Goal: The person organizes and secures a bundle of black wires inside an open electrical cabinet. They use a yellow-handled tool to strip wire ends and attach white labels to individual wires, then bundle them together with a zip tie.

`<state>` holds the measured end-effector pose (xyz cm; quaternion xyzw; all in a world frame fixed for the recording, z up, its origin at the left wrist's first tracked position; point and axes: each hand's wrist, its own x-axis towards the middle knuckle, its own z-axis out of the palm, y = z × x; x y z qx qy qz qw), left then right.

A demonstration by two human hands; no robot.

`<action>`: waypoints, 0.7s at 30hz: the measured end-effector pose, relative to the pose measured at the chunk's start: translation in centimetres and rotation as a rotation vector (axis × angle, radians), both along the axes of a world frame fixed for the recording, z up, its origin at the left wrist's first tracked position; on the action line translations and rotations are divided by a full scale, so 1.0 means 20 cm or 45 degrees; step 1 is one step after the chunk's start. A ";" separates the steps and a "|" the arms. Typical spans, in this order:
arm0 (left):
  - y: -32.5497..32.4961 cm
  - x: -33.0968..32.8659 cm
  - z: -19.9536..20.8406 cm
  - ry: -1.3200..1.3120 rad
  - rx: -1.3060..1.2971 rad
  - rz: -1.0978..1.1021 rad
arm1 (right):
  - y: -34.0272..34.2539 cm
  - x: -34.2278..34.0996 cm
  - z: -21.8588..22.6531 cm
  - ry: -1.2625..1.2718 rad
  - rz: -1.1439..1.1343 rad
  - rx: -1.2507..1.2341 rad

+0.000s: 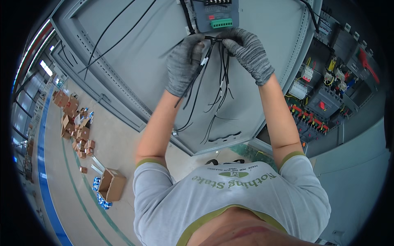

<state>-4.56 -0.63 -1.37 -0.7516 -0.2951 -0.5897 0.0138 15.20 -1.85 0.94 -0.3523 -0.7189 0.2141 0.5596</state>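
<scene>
1. Left hand (pixel 183 64), grey knit glove, fingers closed round a bundle of black wires (pixel 217 78) near its top end.
2. Right hand (pixel 249 53), same glove, pinches the bundle at the top, just beside the left; fingertips prob. touching, hard to tell at this angle.
3. Wires hang loose below both hands, in front of the grey cabinet door (pixel 135 49).
4. Grey module w/ green terminal strip (pixel 216 15) sits on the door right above the hands.
5. Open cabinet w/ breakers (pixel 324 98) at right.
6. Cardboard boxes (pixel 111 184) on floor, lower left, well apart.
</scene>
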 end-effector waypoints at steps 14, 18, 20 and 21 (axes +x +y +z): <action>-0.15 0.17 -0.04 -0.576 -1.071 -0.637 | -0.05 0.02 0.03 -0.316 -0.064 -0.037; -0.16 0.13 0.00 -0.433 -1.006 -0.576 | -0.02 0.04 0.02 -0.441 -0.011 0.076; -0.13 0.09 -0.03 -0.461 -0.980 -0.729 | -0.04 0.03 0.03 -0.555 -0.109 0.210; -0.12 0.07 -0.04 -0.490 -0.918 -0.824 | -0.05 0.02 0.04 -0.611 -0.159 0.278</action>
